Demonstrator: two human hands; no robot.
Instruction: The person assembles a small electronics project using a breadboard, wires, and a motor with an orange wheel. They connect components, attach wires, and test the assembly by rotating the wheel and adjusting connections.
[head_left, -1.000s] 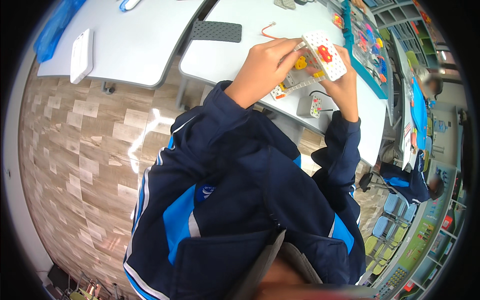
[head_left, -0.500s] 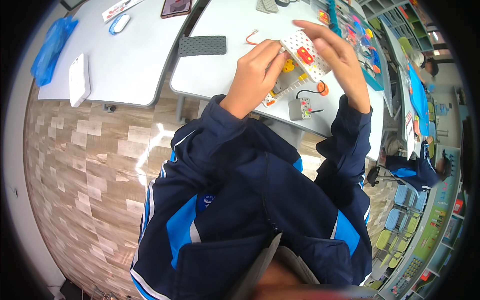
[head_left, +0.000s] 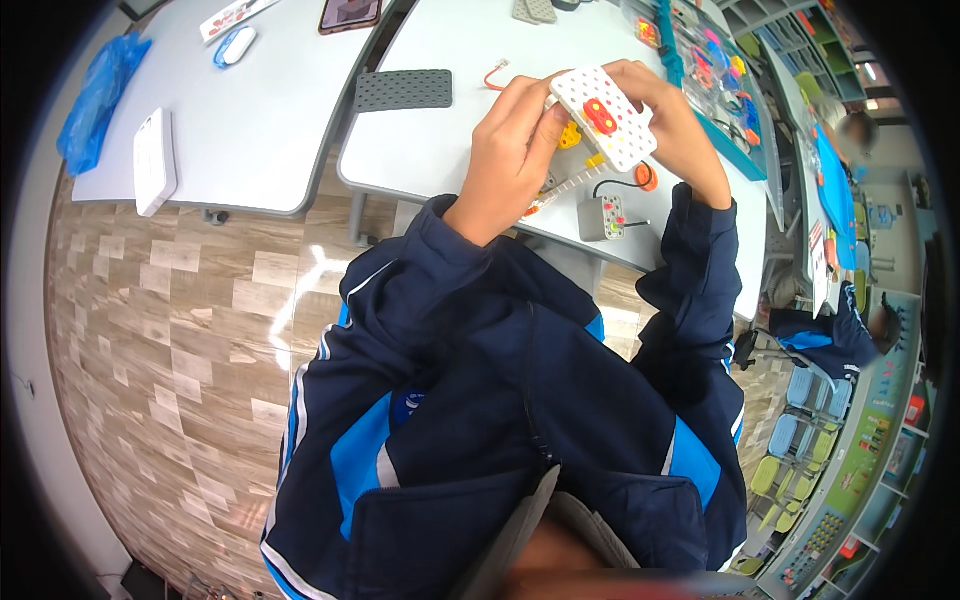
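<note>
A building-kit model tops my two hands, with a white perforated plate (head_left: 625, 135) tilted on its upper side and a red piece (head_left: 600, 116) fixed to the plate. My left hand (head_left: 510, 145) is closed on the model's left side, its thumb pressed near a yellow gear (head_left: 570, 135). Around the plate's far right edge curl the fingers of my right hand (head_left: 675, 120); its fingertips are partly hidden behind the plate. Below the model, a grey box with small coloured pegs (head_left: 601, 217) lies on the table, and a black cable runs from it near an orange wheel (head_left: 646, 177).
Left of my hands lies a dark grey perforated plate (head_left: 404, 90). A teal-edged parts tray (head_left: 715, 110) holds several coloured pieces at the right. On the neighbouring table (head_left: 240, 130) are a phone (head_left: 350, 14), a white box (head_left: 155, 162) and a blue bag (head_left: 103, 100). Another person (head_left: 825, 330) sits far right.
My right hand has come down from above the plate and now wraps its far right edge. The white plate has shifted slightly left and turned.
</note>
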